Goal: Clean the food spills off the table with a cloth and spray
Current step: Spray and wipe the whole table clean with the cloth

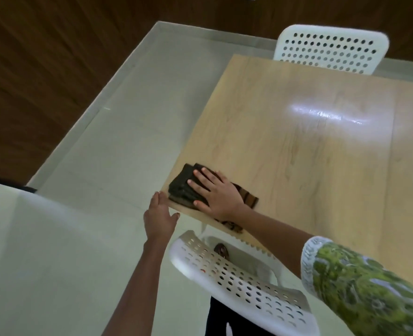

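The right hand (pixel 218 194) presses flat, fingers spread open, on the dark cloth (pixel 188 187) at the surface's (pixel 297 154) corner, lower middle of the frame, while the left hand (pixel 160 215) waits open and cupped just off the edge, holding nothing. Most of the surface looks clean and glossy, so the wiping seems well along. Brown crumbs (pixel 232 226) remain by the near edge under the right wrist; no spray is in view.

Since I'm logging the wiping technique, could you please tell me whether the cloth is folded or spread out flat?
Folded: the cloth shows stacked layers at its edge under the right hand, at the table's corner.
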